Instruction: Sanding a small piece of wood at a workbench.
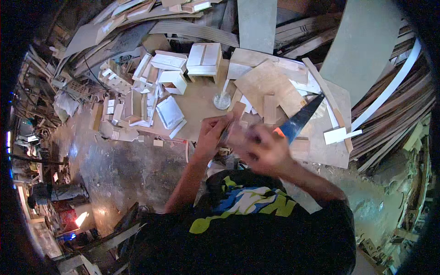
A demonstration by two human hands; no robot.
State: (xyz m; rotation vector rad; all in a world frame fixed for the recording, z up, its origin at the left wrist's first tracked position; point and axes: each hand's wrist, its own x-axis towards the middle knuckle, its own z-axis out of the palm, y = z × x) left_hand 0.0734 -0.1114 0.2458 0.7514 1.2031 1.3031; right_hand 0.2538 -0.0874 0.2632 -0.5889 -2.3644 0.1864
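My left hand (pixel 210 134) grips a small flat wooden piece (pixel 239 109), held up near the table's front edge. Close against its lower part is my right hand (pixel 266 147), blurred by motion with the fingers curled. Whether anything sits in those fingers is hidden by the blur. Just right of it, a handsaw (pixel 304 115) with a dark blade and an orange patch lies on the table. A short wooden block (pixel 270 109) rests beyond my hands, by a thin plywood sheet (pixel 268 82). A clear cup (pixel 221 100) with a flat stick in it stands behind the held piece.
Several small white-and-wood boxes (pixel 173 82) crowd the left of the worktable (pixel 202 90). A long wooden strip (pixel 325 87) and a white offcut (pixel 335 136) lie at the right. Tall boards (pixel 364 44) lean behind, with stacked timber (pixel 395 113) beside them. Concrete floor (pixel 127 172) shows at lower left.
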